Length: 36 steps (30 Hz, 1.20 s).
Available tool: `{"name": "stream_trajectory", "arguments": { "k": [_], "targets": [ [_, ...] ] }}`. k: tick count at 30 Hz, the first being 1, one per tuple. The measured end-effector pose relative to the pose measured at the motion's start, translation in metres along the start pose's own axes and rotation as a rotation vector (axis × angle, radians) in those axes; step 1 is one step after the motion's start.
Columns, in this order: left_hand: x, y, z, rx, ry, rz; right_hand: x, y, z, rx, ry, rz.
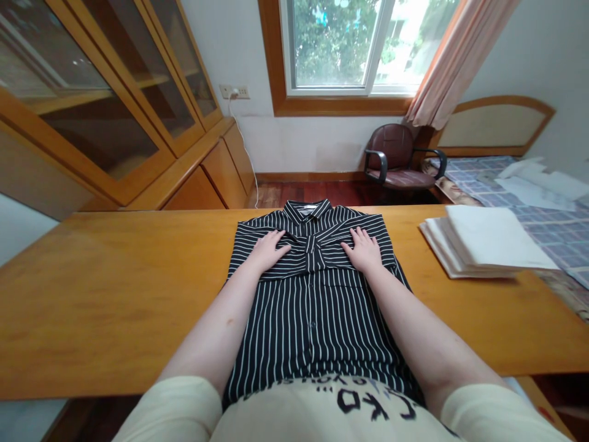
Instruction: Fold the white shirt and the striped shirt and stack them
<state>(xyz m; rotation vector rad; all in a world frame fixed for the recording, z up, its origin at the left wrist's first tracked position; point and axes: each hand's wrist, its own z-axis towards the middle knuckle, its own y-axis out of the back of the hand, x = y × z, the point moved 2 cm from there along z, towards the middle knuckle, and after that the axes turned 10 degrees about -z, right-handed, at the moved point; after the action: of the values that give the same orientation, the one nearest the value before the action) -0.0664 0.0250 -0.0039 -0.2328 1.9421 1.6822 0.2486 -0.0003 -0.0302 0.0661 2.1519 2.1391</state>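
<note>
A black shirt with white stripes [285,313] lies front up on the wooden table, its collar toward the far edge. Both sleeves are folded inward across the chest, and the cuffs meet near the middle. My left hand [269,250] rests flat on the sleeve at the left, fingers spread. On the other sleeve lies my right hand [365,248], likewise flat with its fingers apart. Neither hand grips the cloth. The shirt's lower end is hidden behind my own body at the near edge.
The wooden table [138,294] stretches to both sides. A stack of white sheets or packets [492,239] sits at its right. Beyond are a brown armchair [396,156] and a bed with a checked cover [543,227]. A glass-door cabinet [184,147] stands at left.
</note>
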Motion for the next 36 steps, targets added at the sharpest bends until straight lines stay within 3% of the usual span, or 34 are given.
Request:
{"name": "stream_trajectory", "arguments": {
  "k": [2,4,10,14,17,20,22,24,27,31,36],
  "targets": [
    [0.015,0.010,0.002,-0.164,0.061,-0.002,0.000,0.000,0.000,-0.003,-0.002,0.001],
    [0.033,0.016,0.002,-0.240,0.161,0.059,0.000,-0.001,0.000,-0.007,0.000,-0.001],
    [0.063,0.012,0.002,-0.134,0.292,0.203,0.000,-0.002,0.001,-0.018,0.005,0.009],
    [0.062,0.010,0.002,-0.144,0.316,0.222,0.000,0.000,0.000,-0.005,0.004,0.021],
    [0.049,0.010,-0.001,-0.247,0.306,0.259,0.001,0.002,0.000,0.004,0.002,0.022],
    [0.024,0.009,-0.004,-0.273,0.051,0.320,0.000,0.002,0.000,0.002,0.001,0.031],
    [0.009,0.008,-0.003,-0.186,-0.150,0.309,0.000,0.001,0.000,-0.005,0.002,0.037],
    [0.003,0.007,-0.001,-0.098,-0.216,0.268,0.000,0.000,0.000,-0.015,0.002,0.041],
    [0.012,0.009,0.003,-0.056,-0.149,0.232,-0.001,0.000,0.000,-0.015,0.000,0.044],
    [0.034,0.010,0.005,-0.121,-0.045,0.180,-0.001,0.000,0.000,-0.008,0.001,0.044],
    [0.044,0.002,0.008,-0.103,0.057,0.269,-0.001,-0.002,0.001,-0.007,-0.004,0.030]
  ]
}}
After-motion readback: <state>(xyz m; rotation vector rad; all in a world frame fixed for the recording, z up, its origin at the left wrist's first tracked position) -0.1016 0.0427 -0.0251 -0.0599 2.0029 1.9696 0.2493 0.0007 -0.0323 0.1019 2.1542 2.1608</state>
